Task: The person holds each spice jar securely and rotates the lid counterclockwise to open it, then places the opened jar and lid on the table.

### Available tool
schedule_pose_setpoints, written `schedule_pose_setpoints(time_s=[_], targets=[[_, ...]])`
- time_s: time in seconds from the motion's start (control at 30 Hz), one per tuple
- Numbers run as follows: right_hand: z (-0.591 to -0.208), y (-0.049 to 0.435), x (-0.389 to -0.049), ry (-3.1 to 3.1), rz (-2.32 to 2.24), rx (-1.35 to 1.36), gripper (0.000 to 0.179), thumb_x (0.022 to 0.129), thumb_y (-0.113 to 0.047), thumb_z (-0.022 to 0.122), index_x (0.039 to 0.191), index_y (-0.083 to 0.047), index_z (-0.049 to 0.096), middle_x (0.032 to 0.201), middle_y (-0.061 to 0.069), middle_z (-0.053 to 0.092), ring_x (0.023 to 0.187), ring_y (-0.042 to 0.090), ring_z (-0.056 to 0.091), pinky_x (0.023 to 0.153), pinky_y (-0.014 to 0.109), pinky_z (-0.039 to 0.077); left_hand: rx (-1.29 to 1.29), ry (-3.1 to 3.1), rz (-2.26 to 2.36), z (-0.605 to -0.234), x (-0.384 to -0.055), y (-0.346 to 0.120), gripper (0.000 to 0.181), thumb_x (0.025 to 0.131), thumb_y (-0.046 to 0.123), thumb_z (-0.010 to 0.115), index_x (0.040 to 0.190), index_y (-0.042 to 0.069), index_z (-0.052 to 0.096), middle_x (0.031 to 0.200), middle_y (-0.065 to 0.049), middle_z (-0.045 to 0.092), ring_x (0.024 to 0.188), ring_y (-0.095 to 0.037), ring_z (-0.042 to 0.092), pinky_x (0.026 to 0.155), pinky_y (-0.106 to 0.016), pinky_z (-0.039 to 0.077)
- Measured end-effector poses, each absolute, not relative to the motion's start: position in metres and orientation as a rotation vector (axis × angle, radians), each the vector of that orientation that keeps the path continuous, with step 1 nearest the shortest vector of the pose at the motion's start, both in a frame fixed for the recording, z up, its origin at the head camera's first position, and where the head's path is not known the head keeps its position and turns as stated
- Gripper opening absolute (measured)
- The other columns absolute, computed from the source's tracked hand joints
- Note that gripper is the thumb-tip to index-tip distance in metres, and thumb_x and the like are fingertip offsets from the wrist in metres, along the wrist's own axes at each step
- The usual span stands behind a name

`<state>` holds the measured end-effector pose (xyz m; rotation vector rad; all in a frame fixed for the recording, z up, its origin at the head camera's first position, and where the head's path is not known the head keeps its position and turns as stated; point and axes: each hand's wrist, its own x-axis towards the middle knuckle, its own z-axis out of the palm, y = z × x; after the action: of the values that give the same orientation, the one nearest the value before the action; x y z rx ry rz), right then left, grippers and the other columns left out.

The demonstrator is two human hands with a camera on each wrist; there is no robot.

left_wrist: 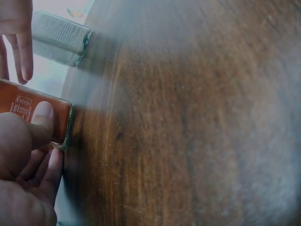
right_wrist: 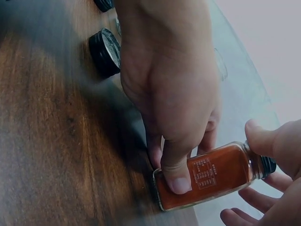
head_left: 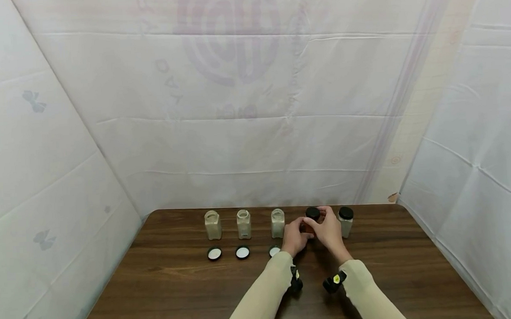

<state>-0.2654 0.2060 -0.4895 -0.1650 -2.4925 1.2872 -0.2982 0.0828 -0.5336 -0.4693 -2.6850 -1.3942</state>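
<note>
A square glass jar of orange-red powder (right_wrist: 225,172) stands on the table, its black lid (head_left: 312,213) still on. Low on its body, my left hand (head_left: 296,236) grips it, the thumb pressed on the printed side in the left wrist view. My right hand (head_left: 329,229) reaches round the top, thumb and fingers about the lid and neck. Just right of that hand stands a jar of pale contents (head_left: 346,223), also with a black lid. To the left, an uncapped jar of pale powder (head_left: 277,223) stands close by my left hand.
Two more uncapped jars, a middle one (head_left: 243,224) and a far-left one (head_left: 213,225), stand in the same row. Before them lie upturned black lids with white liners: left (head_left: 214,253), middle (head_left: 242,252) and right (head_left: 274,250). White sheeting (head_left: 238,146) hangs behind the wooden table (head_left: 179,286).
</note>
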Motion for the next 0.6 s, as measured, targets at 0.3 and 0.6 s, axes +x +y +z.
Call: schedule_pose_setpoints(time_s=[0.3,0.6], targets=[[-0.4907,0.2024,-0.2679,-2.482,1.270,-0.180,0.051,0.094,-0.021,0.077,0.132,0.003,0.053,0.120,0.027,0.065,0.096,0.037,0.063,0.084,0.051,0.052,-0.487,-2.676,-1.343,-0.5364,-0.3004,0.0834,0.045,0.083,0.015,0.086,0.126,0.013,0.072,0.109,-0.005,0.076,0.106,-0.028,0.070,0.091,-0.040,0.057],[-0.4881,0.2025,-0.2674,-2.525,1.361,-0.063,0.047,0.102,-0.007,0.061,0.144,0.006,0.047,0.131,0.036,0.059,0.120,0.046,0.060,0.098,0.058,0.049,-0.487,-2.684,-1.360,-0.5375,-0.3026,0.0838,0.048,0.083,0.016,0.086,0.128,0.009,0.070,0.116,-0.007,0.075,0.111,-0.027,0.069,0.093,-0.040,0.056]])
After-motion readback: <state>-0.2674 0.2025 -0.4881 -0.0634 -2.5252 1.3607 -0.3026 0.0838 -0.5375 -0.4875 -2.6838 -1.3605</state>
